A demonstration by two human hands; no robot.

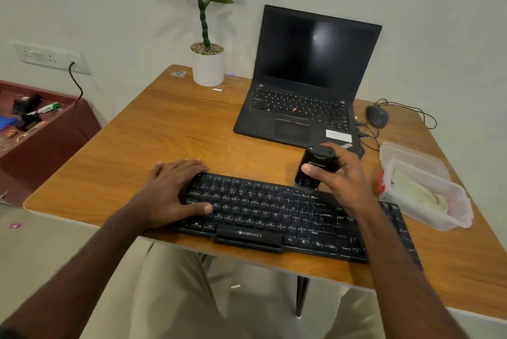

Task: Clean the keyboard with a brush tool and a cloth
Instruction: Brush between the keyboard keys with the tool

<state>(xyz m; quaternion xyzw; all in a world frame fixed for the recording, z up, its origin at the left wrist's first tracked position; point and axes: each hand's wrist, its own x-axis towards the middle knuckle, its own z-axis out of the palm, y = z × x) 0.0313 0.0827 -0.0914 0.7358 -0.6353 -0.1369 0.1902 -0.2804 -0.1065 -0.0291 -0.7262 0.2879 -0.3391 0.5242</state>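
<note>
Black keyboard [288,218] sat at near edge of wooden table [153,130]. Left end pinned by flat left hand [172,190], fingers straight. Brush tool [311,171] gripped upright in right hand [340,174], tip on top key row. Cloth [419,196] parked in plastic tub [452,218] just right of keyboard.

head-worn view (wide-angle), looking down, close

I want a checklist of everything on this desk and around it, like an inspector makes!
Surface: wooden table, small white scrap near the pot.
Job's things: black keyboard at the near edge; black brush tool upright over its top row; cloth inside a clear tub.
Clutter: open laptop, screen dark; potted plant.
Hands: left hand rests flat on the keyboard; right hand grips the brush tool.
Cables: mouse with looping cord.
Surroundings: wall socket; maroon tray of odds and ends.
</note>
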